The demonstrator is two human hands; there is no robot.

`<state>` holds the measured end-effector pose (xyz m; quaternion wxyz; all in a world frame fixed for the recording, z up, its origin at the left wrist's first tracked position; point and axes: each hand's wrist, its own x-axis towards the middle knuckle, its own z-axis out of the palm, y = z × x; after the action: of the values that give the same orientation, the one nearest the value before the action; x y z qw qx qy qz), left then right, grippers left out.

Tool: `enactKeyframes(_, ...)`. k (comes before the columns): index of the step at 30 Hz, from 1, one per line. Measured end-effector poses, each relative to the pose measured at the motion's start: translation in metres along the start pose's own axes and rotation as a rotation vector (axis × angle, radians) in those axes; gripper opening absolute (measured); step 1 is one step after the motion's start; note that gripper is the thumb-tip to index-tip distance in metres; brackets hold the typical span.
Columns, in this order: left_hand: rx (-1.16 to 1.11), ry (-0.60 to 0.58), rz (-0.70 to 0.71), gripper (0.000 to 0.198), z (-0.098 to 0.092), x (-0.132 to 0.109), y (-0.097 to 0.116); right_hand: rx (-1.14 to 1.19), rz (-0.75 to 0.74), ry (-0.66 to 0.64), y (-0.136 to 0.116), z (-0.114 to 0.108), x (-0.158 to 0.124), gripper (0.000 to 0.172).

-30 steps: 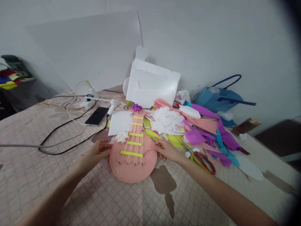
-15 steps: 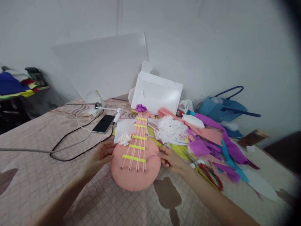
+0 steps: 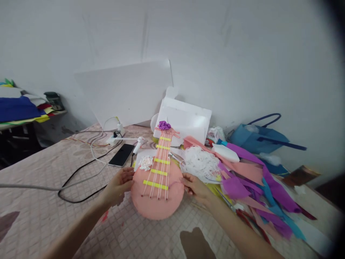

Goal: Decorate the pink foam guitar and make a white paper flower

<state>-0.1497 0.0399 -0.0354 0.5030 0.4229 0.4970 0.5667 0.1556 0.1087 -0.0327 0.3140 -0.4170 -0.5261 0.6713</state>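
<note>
We see a pink craft guitar near the middle of the bed. Its round body is toward the near edge and its neck points at the far edge by the wall. Yellow strips cross its white strings, a purple flower tops the neck, and a small white rosette sits on the body's upper left.

The left hand has its grip closed on the body's left rim, thumb on top. The right hand grasps the right rim with its fingers bent against the edge. We cannot tell whether the body lies flat or is raised.

Just right of the guitar lie a heap of white thread and coloured scraps. A phone and a black cable lie to its left. White foam boards and a blue bag stand along the far edge.
</note>
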Motion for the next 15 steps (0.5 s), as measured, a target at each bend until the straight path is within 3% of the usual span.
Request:
enactKeyframes(6, -0.052, -0.001, -0.107, 0.057, 0.003, 0.013, -0.003, 0.014, -0.021, -0.001, -0.006, -0.004, 0.023, 0.040)
enactKeyframes(15, -0.079, -0.010, -0.155, 0.056, -0.001, 0.021, -0.021, 0.000, -0.074, 0.015, -0.012, -0.007, 0.047, 0.036)
